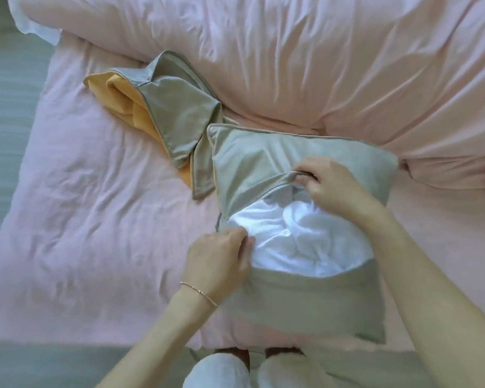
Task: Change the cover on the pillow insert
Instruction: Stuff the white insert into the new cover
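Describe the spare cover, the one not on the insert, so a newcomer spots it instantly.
Start at the pink bed; both hands work a grey cushion cover with white insert showing. The spare cover lies crumpled just beyond it, up-left, untouched. Its orange side sets it apart.

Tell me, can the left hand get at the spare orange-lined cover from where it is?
Probably yes, once freed. The left hand now pinches the cover's opening edge beside the white insert. The spare cover lies uncovered on the bed, up-left, nothing between.
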Available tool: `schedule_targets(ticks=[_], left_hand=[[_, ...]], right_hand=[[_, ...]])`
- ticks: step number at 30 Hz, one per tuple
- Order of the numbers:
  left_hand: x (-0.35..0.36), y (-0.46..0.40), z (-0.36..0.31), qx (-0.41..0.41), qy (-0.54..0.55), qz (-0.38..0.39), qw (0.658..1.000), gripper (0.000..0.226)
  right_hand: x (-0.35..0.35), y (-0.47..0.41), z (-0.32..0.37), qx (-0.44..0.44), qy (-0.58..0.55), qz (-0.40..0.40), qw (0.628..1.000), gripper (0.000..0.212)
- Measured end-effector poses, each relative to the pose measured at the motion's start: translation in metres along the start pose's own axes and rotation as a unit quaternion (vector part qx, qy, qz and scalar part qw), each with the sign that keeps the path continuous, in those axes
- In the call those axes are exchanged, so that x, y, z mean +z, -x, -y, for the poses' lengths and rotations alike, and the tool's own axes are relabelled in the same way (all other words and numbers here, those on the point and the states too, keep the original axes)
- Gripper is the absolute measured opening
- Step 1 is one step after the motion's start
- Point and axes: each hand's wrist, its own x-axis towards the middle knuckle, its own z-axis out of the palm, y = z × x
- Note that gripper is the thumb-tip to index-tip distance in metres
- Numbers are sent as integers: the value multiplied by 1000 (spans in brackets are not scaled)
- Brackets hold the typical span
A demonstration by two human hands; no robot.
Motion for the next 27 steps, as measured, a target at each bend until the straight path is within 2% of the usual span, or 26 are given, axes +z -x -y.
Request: schedule_targets(ticks=[2,5,9,15,18,21,25,27], left_hand=[[7,-9,0,-16,60,36,997,32],[26,-35,3,-68,142,58,986,17],[60,-54,-4,-69,181,58,979,21],[81,-66,-32,-47,198,60,977,39],[82,-66,-30,-37,185,82,979,49],[84,-64,-25,-6,152,89,984,57],[88,-67,-21,59,111,11,992,30],[87,-74,-19,25,134,8,991,18]], right_hand=[[30,-11,-7,29,67,-11,997,21],[71,-3,-17,48,3,-102,994,28],[93,33,-37,110,-105,-310,939,28],[92,52,-34,135,-142,-429,882,20],[89,55,-30,176,-217,-405,870,13],[90,61,-30,186,-243,-365,879,7],[94,63,-33,164,-232,-330,900,17],[98,61,-34,114,-189,-311,925,25]])
